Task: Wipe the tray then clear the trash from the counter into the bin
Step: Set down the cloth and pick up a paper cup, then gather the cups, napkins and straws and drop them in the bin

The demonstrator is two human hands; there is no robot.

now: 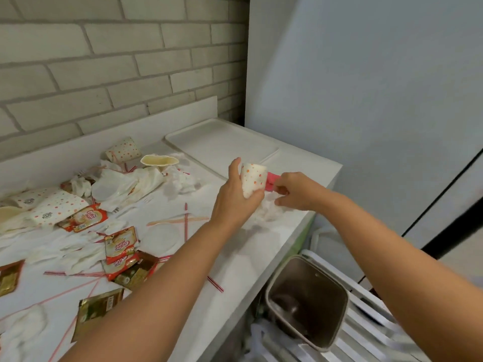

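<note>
View: head cam, looking down at the counter (pixel 308 165) end.
L hand (pixel 235 190): closed round a dotted paper cup (pixel 253 178); thumb is seen on the near side, fingers wrapped behind.
Dotted paper cup: held above the counter, tilted a bit, just in front of the tray's near corner.
R hand (pixel 296 190): fingers curled, pinching one end of a pink cloth (pixel 271 181); held just beside the cup.
Pink cloth: seen btwn the cup and the R hand, touching or v. close to the cup; which cannot be told.
Tissue (pixel 266 212): crumpled, white, lying on the counter under both hands.
Tray (pixel 222 142): white, flat on the counter's far R corner, against the brick wall (pixel 104 61).
Bin (pixel 316 283): lid off or open, set on the floor below the counter's R edge, near the R forearm.
Trash: spread over the L part of the counter, i.e. more dotted cups (pixel 122 151), sachets (pixel 120 244), red-striped straws (pixel 186 223), napkins (pixel 125 184).
</note>
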